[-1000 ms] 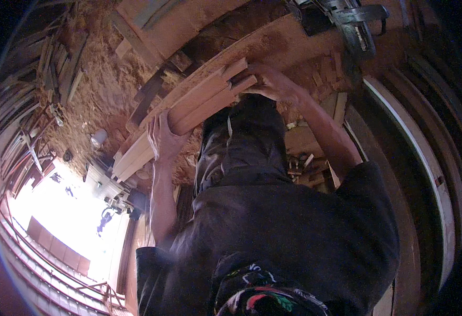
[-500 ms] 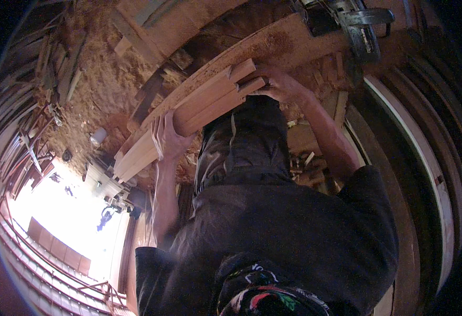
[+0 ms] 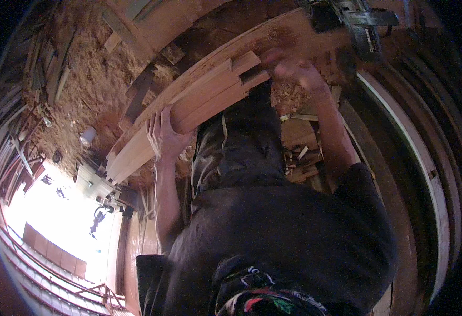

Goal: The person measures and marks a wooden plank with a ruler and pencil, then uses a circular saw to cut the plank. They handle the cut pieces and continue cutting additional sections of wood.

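Observation:
A stack of long pale wooden planks runs slantwise from lower left to upper right in front of my body. My left hand grips the stack from below near its middle, fingers wrapped over the edge. At the stack's upper right end is my right hand, blurred by motion, with its fingers against the plank ends. My dark shirt and trousers fill the lower middle of the view.
A wide wooden beam dusted with sawdust lies just behind the planks. A power saw sits at the top right. Sawdust heaps, a white cup and wood offcuts cover the floor. Bright daylight enters lower left.
The plank stack has shifted slightly up and to the right along its length. My right hand has moved at the plank ends and is now blurred; my left hand keeps its grip.

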Tool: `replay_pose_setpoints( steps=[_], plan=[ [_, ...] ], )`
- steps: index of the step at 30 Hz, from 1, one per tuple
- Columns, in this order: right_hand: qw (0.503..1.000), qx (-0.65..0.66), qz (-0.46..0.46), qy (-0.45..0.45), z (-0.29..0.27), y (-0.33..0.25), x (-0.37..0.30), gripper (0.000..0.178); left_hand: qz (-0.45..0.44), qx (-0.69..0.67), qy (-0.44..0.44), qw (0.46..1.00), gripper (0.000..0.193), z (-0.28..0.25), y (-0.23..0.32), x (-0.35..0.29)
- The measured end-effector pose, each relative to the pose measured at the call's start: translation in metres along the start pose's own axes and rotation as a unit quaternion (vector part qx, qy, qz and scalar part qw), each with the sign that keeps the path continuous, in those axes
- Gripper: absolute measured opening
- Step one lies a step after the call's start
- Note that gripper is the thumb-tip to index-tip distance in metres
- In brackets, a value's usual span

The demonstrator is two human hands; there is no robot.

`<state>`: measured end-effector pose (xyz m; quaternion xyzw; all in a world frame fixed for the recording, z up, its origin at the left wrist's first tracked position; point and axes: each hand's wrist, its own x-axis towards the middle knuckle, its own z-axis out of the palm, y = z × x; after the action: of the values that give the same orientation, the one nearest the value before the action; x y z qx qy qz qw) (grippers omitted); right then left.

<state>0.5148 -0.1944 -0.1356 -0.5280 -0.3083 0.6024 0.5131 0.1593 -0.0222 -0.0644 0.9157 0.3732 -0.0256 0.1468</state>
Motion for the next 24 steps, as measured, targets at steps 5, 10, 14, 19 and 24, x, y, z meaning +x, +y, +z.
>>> replay_pose_setpoints(
  steps=[5,10,14,19,24],
  plan=[
    [0.918,0.104,-0.166,0.344,-0.014,0.033,0.045,0.043,0.009,-0.011,-0.002,1.000,0.081,-0.011,0.013,0.006],
    [0.939,0.086,-0.190,0.273,0.045,0.037,0.082,0.052,0.037,-0.012,0.001,0.999,0.081,-0.008,0.009,0.010],
    [0.907,0.142,-0.195,0.347,0.008,0.046,0.083,0.052,0.024,-0.015,-0.001,1.000,0.081,-0.008,0.012,0.008],
    [0.922,0.101,-0.160,0.339,0.040,0.056,0.086,0.046,0.020,-0.004,-0.009,1.000,0.082,-0.009,0.015,0.010],
    [0.903,0.187,-0.165,0.349,0.038,0.045,0.086,0.043,0.012,0.004,-0.021,1.000,0.083,-0.007,0.010,0.005]
  ],
)
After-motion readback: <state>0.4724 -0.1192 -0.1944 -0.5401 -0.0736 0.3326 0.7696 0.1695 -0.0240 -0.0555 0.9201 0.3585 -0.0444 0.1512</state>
